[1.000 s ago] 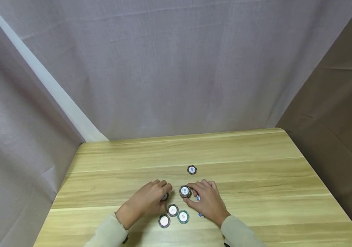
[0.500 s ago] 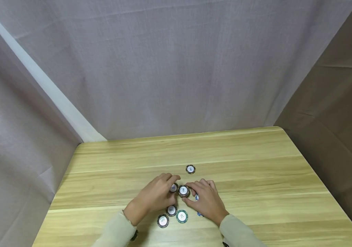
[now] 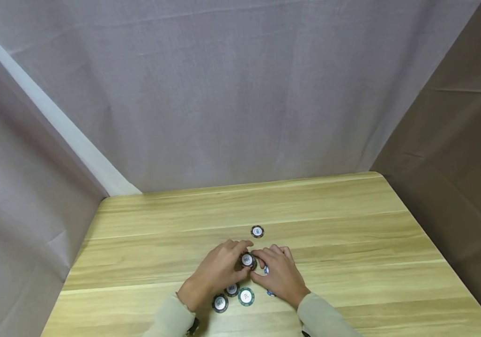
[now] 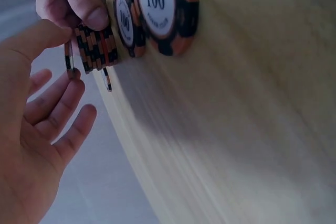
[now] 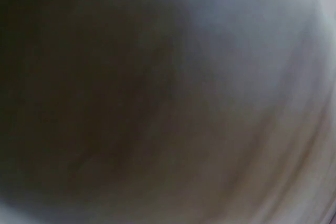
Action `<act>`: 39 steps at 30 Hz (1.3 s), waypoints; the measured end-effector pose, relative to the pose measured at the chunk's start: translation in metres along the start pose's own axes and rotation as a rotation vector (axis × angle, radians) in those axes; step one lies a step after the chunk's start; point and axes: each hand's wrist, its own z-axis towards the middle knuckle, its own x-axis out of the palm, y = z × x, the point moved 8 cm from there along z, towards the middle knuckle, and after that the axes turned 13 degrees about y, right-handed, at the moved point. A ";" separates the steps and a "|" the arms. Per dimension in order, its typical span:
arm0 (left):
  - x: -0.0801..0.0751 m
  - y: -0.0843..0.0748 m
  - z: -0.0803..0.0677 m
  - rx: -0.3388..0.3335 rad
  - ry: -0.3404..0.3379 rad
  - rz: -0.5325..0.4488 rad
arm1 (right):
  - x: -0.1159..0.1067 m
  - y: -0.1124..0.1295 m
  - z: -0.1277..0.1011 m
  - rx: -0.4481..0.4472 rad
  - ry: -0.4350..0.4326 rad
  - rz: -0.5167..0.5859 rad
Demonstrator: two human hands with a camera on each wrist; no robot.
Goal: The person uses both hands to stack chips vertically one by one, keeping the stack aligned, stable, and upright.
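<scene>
My left hand (image 3: 219, 269) pinches a single black-and-orange poker chip (image 4: 69, 59) between thumb and fingers. That chip is close over a stack of poker chips (image 4: 97, 48) of the same colours, slightly apart from its top in the left wrist view. From the other side my right hand (image 3: 281, 277) grips the stack, its thumb and fingers against the edges. In the head view the pinched chip covers most of the stack. The right wrist view is dark and blurred, with no detail of the hand's work.
Two loose black-and-orange chips marked 100 (image 3: 220, 303) and a green chip (image 3: 246, 296) lie near my left hand. Blue chips (image 3: 270, 293) show partly under my right hand. Farther back lies one dark chip (image 3: 257, 231) on the wooden table (image 3: 350, 220).
My left hand has moved right with its chip, from beside the loose chips to over the stack. My right hand has stayed at the stack. The view has shifted slightly.
</scene>
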 end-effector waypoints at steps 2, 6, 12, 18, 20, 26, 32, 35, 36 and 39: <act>0.003 0.000 0.001 0.001 0.012 -0.016 | 0.000 0.001 0.000 -0.002 0.001 -0.002; 0.008 0.000 0.002 -0.006 0.029 -0.043 | 0.000 0.001 0.000 -0.003 0.001 -0.014; 0.012 0.001 0.004 -0.003 0.056 -0.090 | 0.000 0.000 0.000 -0.002 0.013 -0.019; 0.019 0.004 0.001 -0.019 0.080 -0.158 | 0.006 -0.001 -0.001 0.000 0.033 0.008; 0.021 0.004 -0.002 -0.028 0.087 -0.158 | 0.008 -0.001 -0.002 -0.005 0.044 0.011; 0.015 -0.001 -0.003 0.005 0.059 -0.076 | 0.004 -0.005 -0.002 -0.019 0.030 0.000; 0.003 -0.005 -0.004 0.023 0.050 0.039 | -0.004 -0.013 0.000 -0.017 0.042 0.023; 0.000 -0.007 -0.004 0.033 0.073 0.072 | -0.009 -0.017 0.000 -0.008 0.034 0.024; 0.000 -0.008 -0.004 0.041 0.080 0.087 | -0.010 -0.019 0.000 -0.003 0.030 0.020; -0.001 -0.011 -0.003 0.065 0.093 0.130 | -0.012 -0.024 -0.001 0.009 0.021 0.010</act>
